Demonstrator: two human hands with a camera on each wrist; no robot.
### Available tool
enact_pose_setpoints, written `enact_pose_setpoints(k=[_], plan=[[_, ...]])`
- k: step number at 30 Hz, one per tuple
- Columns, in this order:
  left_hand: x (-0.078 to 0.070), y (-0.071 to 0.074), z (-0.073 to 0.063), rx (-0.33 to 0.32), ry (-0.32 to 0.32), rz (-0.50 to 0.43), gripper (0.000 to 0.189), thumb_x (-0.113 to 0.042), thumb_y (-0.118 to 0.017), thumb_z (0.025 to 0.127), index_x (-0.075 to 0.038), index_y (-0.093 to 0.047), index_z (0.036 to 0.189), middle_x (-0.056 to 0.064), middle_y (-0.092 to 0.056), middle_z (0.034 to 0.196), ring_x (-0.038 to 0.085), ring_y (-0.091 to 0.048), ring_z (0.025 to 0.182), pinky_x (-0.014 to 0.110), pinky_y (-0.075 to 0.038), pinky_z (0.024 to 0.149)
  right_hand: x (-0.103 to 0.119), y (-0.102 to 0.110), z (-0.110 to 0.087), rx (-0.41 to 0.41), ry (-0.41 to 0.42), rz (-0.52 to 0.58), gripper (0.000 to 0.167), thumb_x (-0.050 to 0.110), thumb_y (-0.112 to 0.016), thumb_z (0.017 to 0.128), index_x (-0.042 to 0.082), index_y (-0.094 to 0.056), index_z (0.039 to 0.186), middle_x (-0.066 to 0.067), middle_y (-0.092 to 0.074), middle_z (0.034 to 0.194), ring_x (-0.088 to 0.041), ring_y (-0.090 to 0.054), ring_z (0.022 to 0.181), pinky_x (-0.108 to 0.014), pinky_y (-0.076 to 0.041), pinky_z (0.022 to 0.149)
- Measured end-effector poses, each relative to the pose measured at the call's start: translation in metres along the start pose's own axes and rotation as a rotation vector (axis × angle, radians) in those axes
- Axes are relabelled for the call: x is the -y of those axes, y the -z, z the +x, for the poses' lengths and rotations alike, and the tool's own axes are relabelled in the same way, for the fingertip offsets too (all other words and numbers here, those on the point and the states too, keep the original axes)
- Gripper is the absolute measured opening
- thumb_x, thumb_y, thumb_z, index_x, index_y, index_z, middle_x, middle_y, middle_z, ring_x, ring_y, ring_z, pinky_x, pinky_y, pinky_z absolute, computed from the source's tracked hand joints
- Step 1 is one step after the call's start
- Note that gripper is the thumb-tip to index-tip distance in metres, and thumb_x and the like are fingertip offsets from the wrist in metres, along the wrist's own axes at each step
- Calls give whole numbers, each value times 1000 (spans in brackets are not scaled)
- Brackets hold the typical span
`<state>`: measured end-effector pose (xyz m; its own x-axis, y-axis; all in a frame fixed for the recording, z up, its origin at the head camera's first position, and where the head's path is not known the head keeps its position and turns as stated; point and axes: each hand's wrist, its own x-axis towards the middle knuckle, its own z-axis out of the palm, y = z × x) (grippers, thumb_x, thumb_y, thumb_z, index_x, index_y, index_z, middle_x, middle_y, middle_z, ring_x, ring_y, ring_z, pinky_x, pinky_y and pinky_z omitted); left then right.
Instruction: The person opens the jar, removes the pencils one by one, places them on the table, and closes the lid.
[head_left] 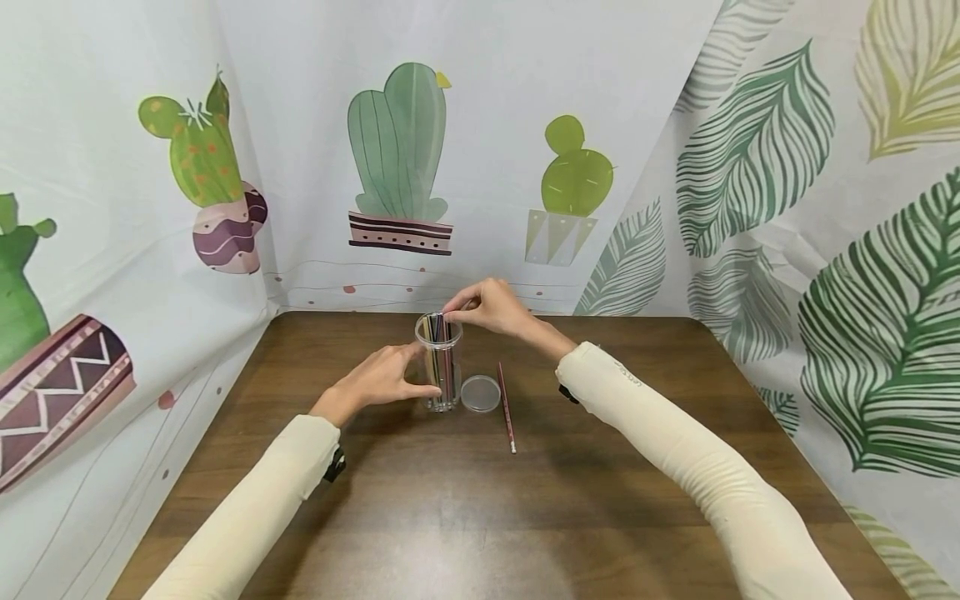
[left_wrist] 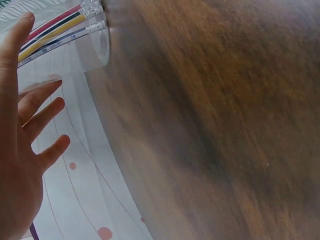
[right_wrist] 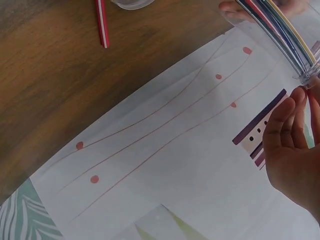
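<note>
A tall clear plastic jar [head_left: 454, 367] of upright pencils [head_left: 435, 367] stands on the wooden table. My left hand [head_left: 384, 375] holds the jar from its left side, thumb across the front and fingers behind; in the left wrist view the other fingers are spread. At the jar's mouth my right hand [head_left: 495, 307] pinches the top end of a pencil between thumb and fingertips, most of its length inside among the others. Eraser ends [left_wrist: 95, 7] of several pencils show at the jar's bottom in the left wrist view.
A round clear lid [head_left: 480, 393] lies just right of the jar. Right of it, a single red pencil [head_left: 506, 408] with a white eraser end rests on the brown table [head_left: 450, 517]. Fabric printed with cacti and leaves [head_left: 487, 167] hangs behind the table and along its sides.
</note>
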<state>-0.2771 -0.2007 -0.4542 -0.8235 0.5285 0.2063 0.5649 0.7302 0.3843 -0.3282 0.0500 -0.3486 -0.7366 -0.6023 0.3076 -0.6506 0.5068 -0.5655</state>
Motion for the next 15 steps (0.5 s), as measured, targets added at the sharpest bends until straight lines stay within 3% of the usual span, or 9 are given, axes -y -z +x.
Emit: enact_pose_setpoints(k=[4, 11, 15], plan=[[1, 0, -2, 3, 3, -6, 90, -68, -79, 81, -23, -48, 152, 8, -69, 135, 29, -66, 122, 48, -53, 103, 3, -1, -1, 1, -4, -4, 10, 23, -85, 89, 16, -85, 97, 0, -80, 94, -7, -58, 61, -20, -46, 56], [2, 0, -1, 12, 10, -3, 92, -70, -77, 81, -25, -45, 155, 8, -66, 140, 29, -64, 126, 48, -52, 106, 6, -5, -3, -13, 57, -32, 8, 24, -87, 87, 20, -85, 95, 5, -77, 103, -7, -68, 83, -21, -53, 66], [2, -1, 0, 16, 12, -4, 90, -70, -76, 82, -26, -46, 154, 6, -65, 141, 26, -63, 127, 47, -52, 106, 6, -9, -4, -25, 82, -42, 7, 26, -87, 87, 23, -85, 94, 8, -76, 96, -7, -61, 72, -22, -43, 57]])
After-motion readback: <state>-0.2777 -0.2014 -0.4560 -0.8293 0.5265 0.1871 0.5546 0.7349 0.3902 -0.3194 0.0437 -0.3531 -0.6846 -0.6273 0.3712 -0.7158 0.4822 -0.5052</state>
